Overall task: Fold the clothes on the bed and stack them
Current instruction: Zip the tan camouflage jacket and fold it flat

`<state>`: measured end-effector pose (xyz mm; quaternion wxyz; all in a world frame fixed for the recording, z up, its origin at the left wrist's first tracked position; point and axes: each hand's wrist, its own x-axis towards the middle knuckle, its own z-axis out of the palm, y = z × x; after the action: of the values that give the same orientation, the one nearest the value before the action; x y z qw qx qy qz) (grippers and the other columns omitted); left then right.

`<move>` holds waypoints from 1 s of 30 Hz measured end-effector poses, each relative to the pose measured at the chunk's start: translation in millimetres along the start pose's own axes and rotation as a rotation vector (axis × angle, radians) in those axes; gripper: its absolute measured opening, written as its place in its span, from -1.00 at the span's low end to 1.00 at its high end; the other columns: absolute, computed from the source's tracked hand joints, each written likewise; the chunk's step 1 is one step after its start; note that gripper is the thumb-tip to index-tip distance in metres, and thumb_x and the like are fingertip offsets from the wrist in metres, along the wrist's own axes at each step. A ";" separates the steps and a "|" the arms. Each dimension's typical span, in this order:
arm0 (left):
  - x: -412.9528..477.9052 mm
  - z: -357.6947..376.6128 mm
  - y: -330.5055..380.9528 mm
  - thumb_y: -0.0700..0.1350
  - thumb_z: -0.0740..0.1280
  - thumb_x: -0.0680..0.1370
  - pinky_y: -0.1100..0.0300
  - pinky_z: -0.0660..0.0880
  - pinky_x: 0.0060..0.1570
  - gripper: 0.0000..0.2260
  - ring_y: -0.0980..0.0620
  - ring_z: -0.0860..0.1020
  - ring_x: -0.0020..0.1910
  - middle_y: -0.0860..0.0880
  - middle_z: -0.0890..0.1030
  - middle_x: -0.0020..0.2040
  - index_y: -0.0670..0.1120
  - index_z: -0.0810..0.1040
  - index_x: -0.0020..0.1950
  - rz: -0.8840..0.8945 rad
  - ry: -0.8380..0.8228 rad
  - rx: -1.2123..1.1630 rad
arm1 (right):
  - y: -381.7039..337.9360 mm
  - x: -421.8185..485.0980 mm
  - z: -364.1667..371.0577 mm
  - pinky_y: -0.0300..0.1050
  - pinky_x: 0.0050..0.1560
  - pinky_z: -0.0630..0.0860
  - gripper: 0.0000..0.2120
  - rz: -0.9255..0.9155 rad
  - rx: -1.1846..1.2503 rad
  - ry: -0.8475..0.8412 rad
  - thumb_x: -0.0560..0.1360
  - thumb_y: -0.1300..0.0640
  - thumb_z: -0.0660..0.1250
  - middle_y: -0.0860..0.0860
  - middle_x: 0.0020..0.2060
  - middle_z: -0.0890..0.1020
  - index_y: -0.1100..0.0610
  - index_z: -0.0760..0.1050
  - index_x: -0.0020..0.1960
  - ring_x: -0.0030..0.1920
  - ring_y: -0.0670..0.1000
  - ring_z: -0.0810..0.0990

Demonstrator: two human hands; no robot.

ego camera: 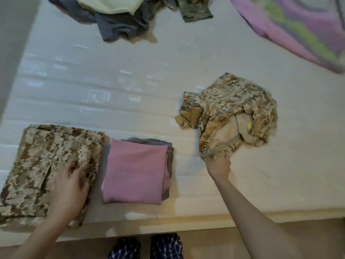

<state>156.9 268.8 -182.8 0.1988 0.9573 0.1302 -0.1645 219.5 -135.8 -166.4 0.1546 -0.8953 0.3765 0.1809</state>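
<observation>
A folded tan camouflage garment (43,161) lies at the bed's near left corner, and my left hand (69,186) rests flat on its right part, fingers spread. Beside it sits a folded pink cloth (134,171) on top of a folded grey one (169,146). To the right, a crumpled tan camouflage garment (233,113) lies in a heap; my right hand (218,163) grips its near edge. At the far edge lies an unfolded pile: a grey garment (119,25), a pale yellow cloth (110,4) and a green camouflage piece (194,10).
The white mattress (112,75) fills the view, its near edge running along the bottom. A pink and green blanket (298,28) lies at the far right. My legs in dark checked trousers (145,247) stand at the bed's edge.
</observation>
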 end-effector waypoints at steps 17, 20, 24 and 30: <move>-13.9 126.3 284.8 -0.15 0.28 0.54 0.05 0.07 0.44 -0.61 -0.04 0.19 0.47 -0.06 0.26 0.48 -0.04 0.38 0.37 0.460 -0.188 -0.061 | 64.8 223.5 -94.8 0.22 0.40 0.17 -0.15 -0.106 -0.156 0.134 0.44 -0.14 0.35 0.22 0.45 0.19 0.18 -0.02 0.51 0.44 0.26 0.15; -3.8 157.2 323.5 -0.11 0.26 0.54 0.08 0.01 0.47 -0.52 0.02 0.13 0.50 0.00 0.22 0.51 0.00 0.27 0.45 0.567 -0.191 -0.015 | 79.8 249.9 -96.8 0.18 0.44 0.10 -0.12 -0.206 -0.224 -0.001 0.46 -0.17 0.33 0.16 0.51 0.08 0.14 -0.10 0.53 0.48 0.23 0.09; 11.9 192.1 357.3 -0.01 0.26 0.54 -0.05 -0.16 0.47 -0.35 0.00 0.08 0.51 -0.01 0.14 0.52 -0.04 0.02 0.55 0.599 -0.263 0.235 | 89.3 262.1 -90.4 0.12 0.20 0.37 -0.42 -0.306 -0.241 0.068 0.52 0.17 0.23 0.29 0.33 0.33 0.19 0.08 0.47 0.28 0.32 0.37; 11.2 182.2 349.8 -0.19 0.37 0.45 -0.06 0.15 0.26 -0.76 -0.16 0.53 0.06 -0.08 0.63 -0.04 -0.13 0.58 0.11 0.739 -0.166 0.302 | 126.2 243.9 -118.8 -0.13 -0.07 0.33 -0.64 -0.439 0.086 -0.035 0.53 0.24 0.22 0.18 0.16 0.57 0.17 0.39 0.33 0.15 0.20 0.51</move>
<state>229.2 -116.6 -226.7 0.1114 0.9415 -0.2648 -0.1763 310.7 -420.1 -186.2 0.2346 -0.9452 0.1773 0.1420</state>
